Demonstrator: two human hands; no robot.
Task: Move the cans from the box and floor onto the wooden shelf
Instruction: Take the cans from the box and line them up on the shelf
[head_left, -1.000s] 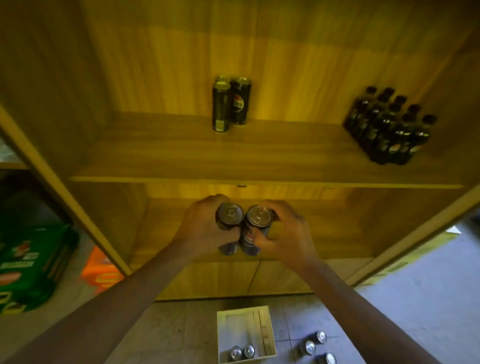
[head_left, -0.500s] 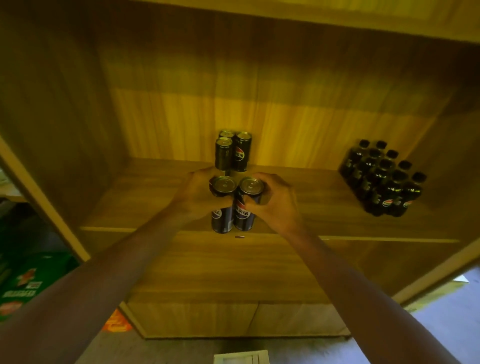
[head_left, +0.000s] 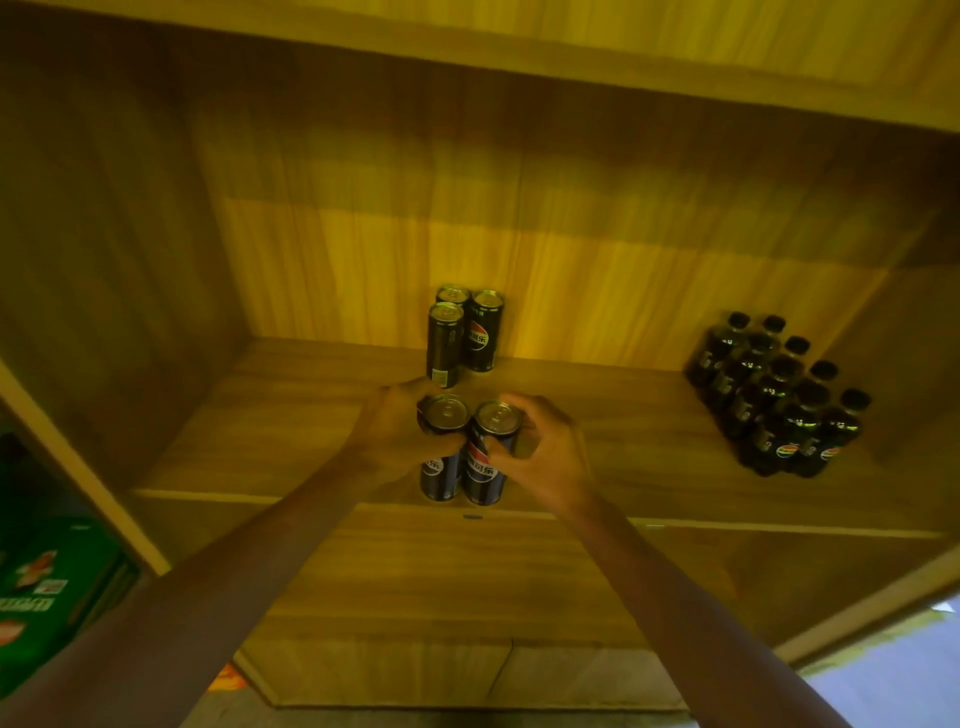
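My left hand is curled round the left can, fingers wrapped about its upper half. My right hand grips the right can the same way, thumb across its front. The two cans are upright and touch side by side, tops toward me, with their bases at the front edge of the shelf, about midway along it. I cannot tell whether they stand on the board or hang just above it.

A second ago I held the pair lower, in front of the compartment beneath. Half a second ago they had reached this front edge, and they have hardly shifted since. The white box and the loose cans on the floor have dropped out of view.

Behind my hands, at the back edge, the back cans stand as before, three in a tight cluster, the nearest just beyond my left fingers. The bottles fill the right end of the shelf. A green carton sits low on the left, outside the shelf unit.
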